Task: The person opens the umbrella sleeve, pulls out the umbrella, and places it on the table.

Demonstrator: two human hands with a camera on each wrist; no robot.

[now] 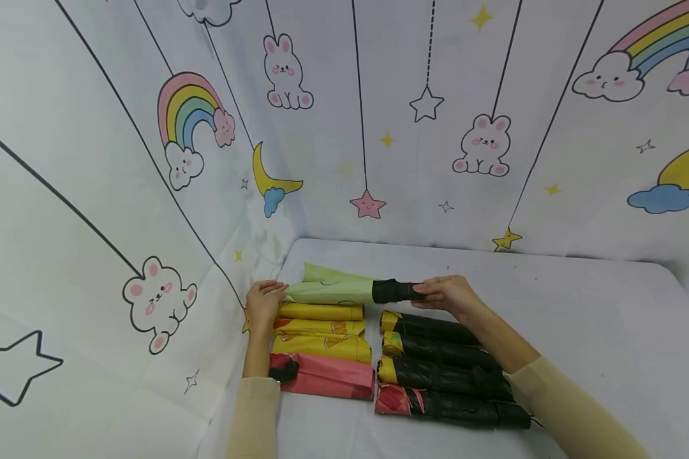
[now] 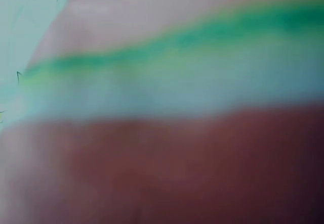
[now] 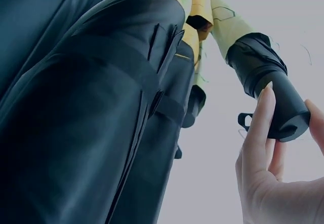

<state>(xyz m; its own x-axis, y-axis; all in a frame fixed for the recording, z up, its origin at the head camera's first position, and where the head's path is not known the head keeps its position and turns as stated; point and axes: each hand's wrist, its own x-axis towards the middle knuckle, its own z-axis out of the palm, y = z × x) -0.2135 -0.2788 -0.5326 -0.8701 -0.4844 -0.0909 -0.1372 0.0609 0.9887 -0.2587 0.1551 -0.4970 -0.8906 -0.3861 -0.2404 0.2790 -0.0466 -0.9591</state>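
Note:
A light green folding umbrella (image 1: pixel 330 292) with a black handle (image 3: pixel 281 102) lies crosswise at the back of the row, a loose flap of its cloth standing out on the far side. My right hand (image 1: pixel 450 296) pinches the end of that handle between thumb and fingers. At the opposite end, my left hand (image 1: pixel 264 303) holds the umbrella's tip with its fingertips. The left wrist view is too blurred to show the grip. Just nearer than the green one lie several yellow folded umbrellas (image 1: pixel 321 347), some with orange-slice prints, beside the left forearm.
A pink folded umbrella (image 1: pixel 335 376) with a black end lies nearest on the left. Several black folded umbrellas (image 1: pixel 436 376), with yellow or red ends, form a second row under the right forearm. White cloth covers the table (image 1: pixel 597 331); printed curtains (image 1: pixel 333 140) rise behind and left.

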